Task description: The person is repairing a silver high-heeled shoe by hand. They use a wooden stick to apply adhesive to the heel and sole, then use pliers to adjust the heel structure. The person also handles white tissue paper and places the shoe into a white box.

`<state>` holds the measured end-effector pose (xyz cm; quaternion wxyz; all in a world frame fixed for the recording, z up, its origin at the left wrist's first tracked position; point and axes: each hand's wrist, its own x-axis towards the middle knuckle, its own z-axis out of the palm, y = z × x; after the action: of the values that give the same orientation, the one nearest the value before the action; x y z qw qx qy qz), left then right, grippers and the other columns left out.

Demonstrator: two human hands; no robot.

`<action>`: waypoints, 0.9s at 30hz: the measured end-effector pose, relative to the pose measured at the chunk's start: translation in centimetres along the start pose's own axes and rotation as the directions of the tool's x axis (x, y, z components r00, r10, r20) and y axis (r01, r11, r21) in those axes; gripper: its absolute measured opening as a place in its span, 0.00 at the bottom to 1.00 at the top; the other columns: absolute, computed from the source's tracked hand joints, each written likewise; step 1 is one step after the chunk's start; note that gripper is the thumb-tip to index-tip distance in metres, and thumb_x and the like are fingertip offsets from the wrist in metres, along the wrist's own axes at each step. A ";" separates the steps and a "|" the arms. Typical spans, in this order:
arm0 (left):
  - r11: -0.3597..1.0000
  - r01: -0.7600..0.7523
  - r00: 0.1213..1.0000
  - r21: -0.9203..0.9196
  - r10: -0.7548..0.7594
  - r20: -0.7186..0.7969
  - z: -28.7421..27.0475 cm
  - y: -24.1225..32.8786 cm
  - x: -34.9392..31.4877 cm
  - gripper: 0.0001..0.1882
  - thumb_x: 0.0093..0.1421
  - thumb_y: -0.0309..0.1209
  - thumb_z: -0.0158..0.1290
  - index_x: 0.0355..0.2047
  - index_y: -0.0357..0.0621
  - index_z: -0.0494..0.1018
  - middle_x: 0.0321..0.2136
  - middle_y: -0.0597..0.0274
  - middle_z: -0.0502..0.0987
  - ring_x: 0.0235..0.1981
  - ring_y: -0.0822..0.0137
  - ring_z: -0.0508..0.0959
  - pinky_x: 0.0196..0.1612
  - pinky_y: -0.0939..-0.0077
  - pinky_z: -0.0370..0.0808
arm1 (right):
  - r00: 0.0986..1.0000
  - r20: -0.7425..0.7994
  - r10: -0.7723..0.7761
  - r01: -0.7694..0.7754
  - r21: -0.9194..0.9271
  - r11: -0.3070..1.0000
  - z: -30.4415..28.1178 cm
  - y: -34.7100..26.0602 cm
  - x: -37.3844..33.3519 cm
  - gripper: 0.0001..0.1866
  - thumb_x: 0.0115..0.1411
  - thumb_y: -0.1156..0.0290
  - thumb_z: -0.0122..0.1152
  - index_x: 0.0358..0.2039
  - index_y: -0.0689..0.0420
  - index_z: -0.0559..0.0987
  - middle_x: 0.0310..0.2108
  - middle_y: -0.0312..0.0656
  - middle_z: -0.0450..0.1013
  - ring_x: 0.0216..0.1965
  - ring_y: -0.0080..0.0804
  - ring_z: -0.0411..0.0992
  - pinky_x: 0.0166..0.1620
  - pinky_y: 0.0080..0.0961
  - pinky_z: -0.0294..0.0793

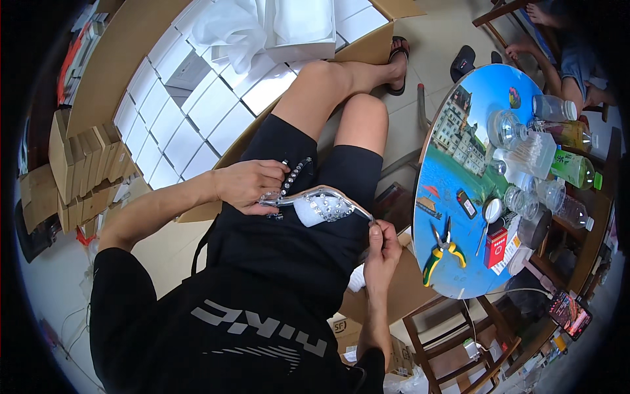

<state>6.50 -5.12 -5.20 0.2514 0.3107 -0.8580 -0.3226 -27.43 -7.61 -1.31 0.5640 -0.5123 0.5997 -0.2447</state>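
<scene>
A silvery, transparent sandal (338, 195) studded with rhinestones lies across my lap, above my black shorts. White foam padding (307, 214) fills its strap area. My left hand (252, 186) is closed around the sandal's left end. From beside those fingers a dark strap with a row of rhinestones (297, 176) curves upward. At the other end, thumb and fingers of my right hand (382, 248) pinch the thin tip of the sandal. Part of the sandal's left end is hidden by my left fingers.
A large carton (92, 85) packed with white boxes stands ahead on the left. On the right, a round blue picture-topped table (433, 187) bears pliers (444, 252), jars, bottles, cotton swabs and a red packet. Another person's legs (577, 75) show at far right.
</scene>
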 end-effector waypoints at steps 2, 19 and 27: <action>1.000 -0.005 1.000 0.002 0.006 -0.003 0.0 0.0 0.1 0.14 0.54 0.34 0.62 0.23 0.37 0.72 0.22 0.54 0.73 0.33 0.53 0.76 0.56 0.52 0.73 | 0.998 0.014 0.054 -0.055 0.099 0.994 0.1 0.6 0.0 0.12 0.69 0.66 0.56 0.40 0.63 0.78 0.32 0.34 0.74 0.35 0.20 0.68 0.41 0.20 0.68; 1.000 -0.017 1.000 0.013 0.017 -0.010 0.0 0.0 0.0 0.13 0.54 0.33 0.62 0.22 0.37 0.72 0.21 0.55 0.73 0.31 0.54 0.75 0.55 0.53 0.74 | 0.980 0.100 0.173 -0.199 0.410 0.890 -1.8 -1.5 -0.1 0.13 0.71 0.61 0.53 0.41 0.59 0.76 0.24 0.25 0.63 0.24 0.11 0.53 0.28 0.13 0.48; 0.976 0.131 0.986 -0.173 -0.146 -0.076 -0.2 1.7 0.0 0.16 0.56 0.36 0.62 0.23 0.34 0.74 0.24 0.49 0.73 0.34 0.50 0.75 0.50 0.56 0.73 | 0.856 -0.434 -0.281 0.126 -0.352 0.928 -6.3 -5.0 -1.4 0.21 0.73 0.64 0.49 0.58 0.66 0.73 0.43 0.43 0.75 0.43 0.29 0.71 0.47 0.28 0.70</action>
<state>5.99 -4.19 -3.88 0.2912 0.3616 -0.7921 -0.3963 -31.85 -9.94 5.17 0.2816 -0.5796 0.6925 -0.3245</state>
